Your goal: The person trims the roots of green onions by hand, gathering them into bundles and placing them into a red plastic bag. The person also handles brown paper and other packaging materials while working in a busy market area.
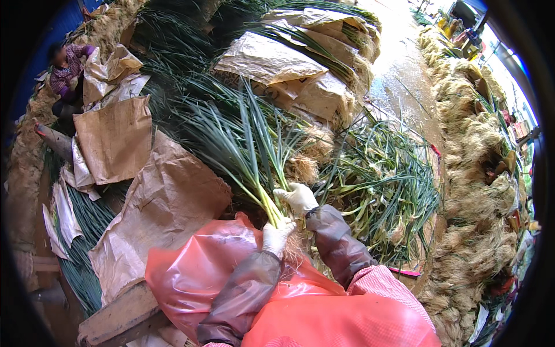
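My left hand [277, 237], in a pale glove, is closed around the white shanks of a bunch of green onions [266, 201]. The bunch's stringy roots [294, 248] hang below that fist, over a red plastic apron [208, 256]. Just above and to the right, my gloved right hand [299, 198] pinches a separate green onion stalk [282, 175], whose lower end is hidden by the fingers. Both forearms wear dark translucent sleeve covers. Beyond my hands lies a large heap of green onions [204, 115], with root clumps [303, 167] toward me.
Loose leaves and trimmings [386, 186] pile up at the right. Brown paper sheets [164, 208] lie at the left, above a wooden stool [119, 314]. Paper-wrapped bundles [303, 65] stand at the back. Rows of rooted bundles [472, 208] line the right side. Another person [69, 73] works far left.
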Motion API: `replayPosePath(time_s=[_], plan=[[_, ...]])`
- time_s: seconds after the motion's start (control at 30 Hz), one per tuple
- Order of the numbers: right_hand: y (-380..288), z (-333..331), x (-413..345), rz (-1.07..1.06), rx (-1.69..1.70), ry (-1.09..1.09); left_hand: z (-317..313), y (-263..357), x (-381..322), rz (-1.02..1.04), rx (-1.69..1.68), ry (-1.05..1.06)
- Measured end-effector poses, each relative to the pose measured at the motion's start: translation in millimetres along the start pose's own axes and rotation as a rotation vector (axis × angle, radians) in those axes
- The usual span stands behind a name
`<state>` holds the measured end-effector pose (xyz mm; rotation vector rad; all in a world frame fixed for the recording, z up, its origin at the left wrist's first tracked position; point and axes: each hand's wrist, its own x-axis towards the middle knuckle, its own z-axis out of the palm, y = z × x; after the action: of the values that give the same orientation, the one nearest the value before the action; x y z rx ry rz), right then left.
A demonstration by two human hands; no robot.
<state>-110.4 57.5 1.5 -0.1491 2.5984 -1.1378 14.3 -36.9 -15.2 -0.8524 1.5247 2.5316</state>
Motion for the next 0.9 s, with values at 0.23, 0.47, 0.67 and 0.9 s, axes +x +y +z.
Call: replayPosePath(time_s=[0.23,0.47,0.67,0.9], plan=[[4,-14,-41,-0.001,0.556,-0.088,-8,-6,9,0.119,-0.027,0.051],[33,-149,-60,0.003,0.75,0.838,-6,3,3,0.03,-0.138,0.022],[57,-75,-23,0.112,-0.123,0.003,-3,18,-6,-0.135,-0.228,-0.026],[11,31,30,0.26,0.999,-0.163,-9,19,-8,-0.11,-0.133,-0.088]])
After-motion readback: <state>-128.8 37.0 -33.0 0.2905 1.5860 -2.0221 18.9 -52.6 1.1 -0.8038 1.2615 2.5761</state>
